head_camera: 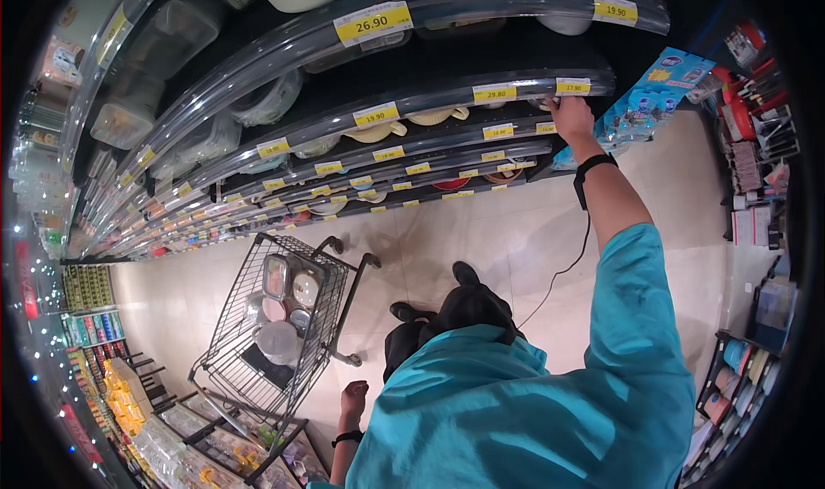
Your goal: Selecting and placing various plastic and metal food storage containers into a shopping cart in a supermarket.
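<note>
My right hand (570, 120) reaches up to the right end of a store shelf, its fingers at the underside of a clear price rail (541, 89). A small shiny item (540, 103) sits at the fingertips; whether I grip it is hidden. My left hand (354, 399) hangs low by my side with the fingers loosely curled and nothing visible in it. To its left stands a wire shopping cart (222, 334). Inside are a translucent round container (278, 342), a rectangular lidded box (276, 276), a round cream-lidded container (305, 288) and a pink-lidded one (274, 309).
Cream handled dishes (374, 132) and clear food containers (267, 99) fill the shelves behind yellow price tags. Blue hanging packets (638, 112) dangle beside my right forearm. A black cable (567, 266) runs down from my right wrist. More stocked racks (735, 373) line the right side.
</note>
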`<state>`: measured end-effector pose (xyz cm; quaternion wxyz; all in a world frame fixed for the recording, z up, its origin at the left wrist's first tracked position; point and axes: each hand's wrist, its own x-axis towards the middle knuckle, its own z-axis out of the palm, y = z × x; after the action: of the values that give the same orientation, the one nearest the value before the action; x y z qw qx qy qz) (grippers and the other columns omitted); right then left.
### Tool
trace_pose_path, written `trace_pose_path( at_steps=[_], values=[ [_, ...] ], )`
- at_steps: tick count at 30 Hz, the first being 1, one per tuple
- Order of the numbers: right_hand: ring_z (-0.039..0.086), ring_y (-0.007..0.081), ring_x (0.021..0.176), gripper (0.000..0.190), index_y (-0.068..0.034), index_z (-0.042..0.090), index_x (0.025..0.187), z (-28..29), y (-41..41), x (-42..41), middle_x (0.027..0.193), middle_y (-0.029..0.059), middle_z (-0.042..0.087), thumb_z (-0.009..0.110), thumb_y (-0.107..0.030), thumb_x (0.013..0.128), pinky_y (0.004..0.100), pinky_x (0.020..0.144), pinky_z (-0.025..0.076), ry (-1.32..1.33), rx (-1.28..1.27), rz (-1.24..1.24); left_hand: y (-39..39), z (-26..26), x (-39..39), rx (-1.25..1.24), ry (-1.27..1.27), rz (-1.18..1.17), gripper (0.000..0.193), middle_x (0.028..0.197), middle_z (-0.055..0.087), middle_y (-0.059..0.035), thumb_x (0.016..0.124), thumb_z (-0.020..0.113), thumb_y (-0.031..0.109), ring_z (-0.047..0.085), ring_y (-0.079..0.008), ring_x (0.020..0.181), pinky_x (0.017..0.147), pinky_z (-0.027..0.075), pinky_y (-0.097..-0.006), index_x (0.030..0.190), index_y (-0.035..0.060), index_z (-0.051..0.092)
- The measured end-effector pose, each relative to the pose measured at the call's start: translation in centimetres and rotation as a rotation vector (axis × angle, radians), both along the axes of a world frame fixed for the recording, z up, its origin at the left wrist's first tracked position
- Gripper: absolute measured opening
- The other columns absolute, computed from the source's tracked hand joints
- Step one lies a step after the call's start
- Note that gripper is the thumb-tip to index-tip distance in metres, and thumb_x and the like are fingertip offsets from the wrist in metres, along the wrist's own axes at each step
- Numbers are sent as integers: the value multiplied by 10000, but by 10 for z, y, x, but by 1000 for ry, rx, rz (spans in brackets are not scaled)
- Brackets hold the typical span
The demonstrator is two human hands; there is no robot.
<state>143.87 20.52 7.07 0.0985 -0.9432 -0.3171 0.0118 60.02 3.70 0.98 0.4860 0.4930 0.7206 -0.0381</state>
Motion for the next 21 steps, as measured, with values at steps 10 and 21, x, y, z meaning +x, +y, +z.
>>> trace_pose_path(
  at_steps=[10, 21],
  values=[
    [712, 395, 875, 375, -67, 714, 1009, -21, 4, 9, 924, 206, 725, 621, -426, 962, 484, 775, 589, -125, 12, 149, -13, 12, 25, -40, 56, 80, 245, 857, 728, -77, 884, 649, 182, 681, -157, 802, 743, 531, -298, 1064, 44, 740],
    [682, 335, 838, 184, -99, 659, 976, -15, -32, -22, 936, 98, 660, 628, -280, 966, 451, 686, 562, -286, 322, 327, -15, -12, 26, -30, 119, -36, 290, 1032, 756, -140, 886, 713, 292, 722, -257, 993, 866, 552, -368, 1109, 110, 744]
  ],
)
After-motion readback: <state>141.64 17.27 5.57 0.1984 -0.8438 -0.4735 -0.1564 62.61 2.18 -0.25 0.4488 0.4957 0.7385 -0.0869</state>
